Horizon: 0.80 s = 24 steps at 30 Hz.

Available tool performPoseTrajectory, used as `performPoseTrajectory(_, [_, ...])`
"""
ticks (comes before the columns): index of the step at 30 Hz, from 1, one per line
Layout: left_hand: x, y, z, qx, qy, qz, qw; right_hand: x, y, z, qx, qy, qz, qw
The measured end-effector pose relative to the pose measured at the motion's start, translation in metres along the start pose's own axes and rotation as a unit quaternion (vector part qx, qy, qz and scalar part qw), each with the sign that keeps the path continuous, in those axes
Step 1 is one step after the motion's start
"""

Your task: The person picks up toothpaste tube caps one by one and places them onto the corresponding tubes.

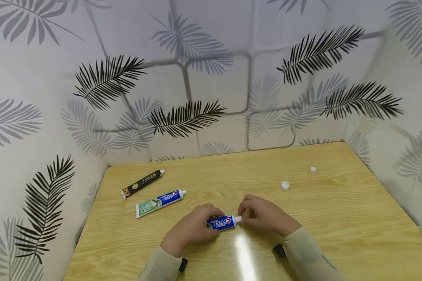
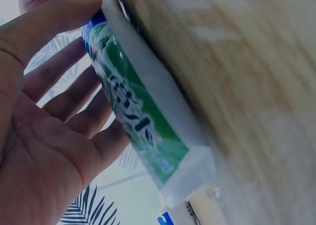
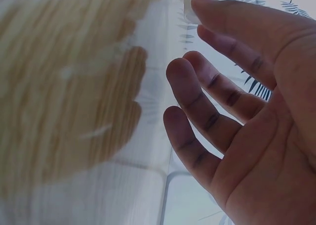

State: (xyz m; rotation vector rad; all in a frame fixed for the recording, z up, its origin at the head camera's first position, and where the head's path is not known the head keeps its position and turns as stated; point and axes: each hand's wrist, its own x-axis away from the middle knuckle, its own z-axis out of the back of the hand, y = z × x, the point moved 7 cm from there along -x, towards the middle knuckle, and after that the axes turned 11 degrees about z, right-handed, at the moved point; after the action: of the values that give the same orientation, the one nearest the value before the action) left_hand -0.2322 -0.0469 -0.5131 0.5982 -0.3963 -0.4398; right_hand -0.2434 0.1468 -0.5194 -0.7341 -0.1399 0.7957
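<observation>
My left hand [image 1: 195, 225] grips a blue and green toothpaste tube [image 1: 222, 223] low over the table, thumb on one side and fingers on the other. In the left wrist view the tube's green half [image 2: 133, 101] and its flat white end show beyond the palm. At the tube's white tip, my right hand [image 1: 267, 215] pinches the small white cap [image 3: 191, 10] between thumb and index finger. Its other fingers are spread and loosely bent in the right wrist view. The fingertips partly hide the cap.
Left of the hands lie another blue and green toothpaste tube [image 1: 160, 203] and, farther back, a slim black tube [image 1: 142, 184]. Two loose white caps, a larger one [image 1: 285, 185] and a smaller one [image 1: 313, 169], rest on the wooden table [image 1: 344, 218] at the right. Leaf-patterned cloth [image 1: 218, 86] surrounds the table's back.
</observation>
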Motion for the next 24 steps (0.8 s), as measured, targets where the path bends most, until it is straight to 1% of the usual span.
performPoseTrajectory(5, [0.001, -0.006, 0.006, 0.02, 0.016, -0.002, 0.9997, 0.0, 0.0, 0.002, 0.011, 0.004, 0.008, 1.0])
performPoseTrajectory(8, [0.002, -0.01, 0.009, 0.031, 0.017, 0.0, 0.9994, 0.001, -0.003, 0.005, 0.009, 0.011, 0.016, 1.0])
performPoseTrajectory(12, [0.005, -0.013, 0.013, 0.048, 0.02, 0.0, 0.9987, 0.003, -0.004, 0.012, 0.007, 0.037, 0.015, 0.999])
performPoseTrajectory(14, [0.007, -0.015, 0.016, 0.063, 0.026, -0.003, 0.9977, 0.005, -0.003, 0.015, 0.013, 0.052, 0.009, 0.998])
performPoseTrajectory(18, [0.012, -0.021, 0.025, 0.085, 0.05, -0.009, 0.9951, 0.008, 0.0, 0.023, 0.028, 0.085, 0.006, 0.996])
performPoseTrajectory(22, [0.017, -0.027, 0.036, 0.083, 0.084, -0.014, 0.9929, 0.014, 0.005, 0.031, 0.035, 0.116, -0.005, 0.993])
performPoseTrajectory(24, [0.019, -0.03, 0.041, 0.078, 0.101, -0.016, 0.9917, 0.016, 0.009, 0.033, 0.035, 0.124, -0.012, 0.992])
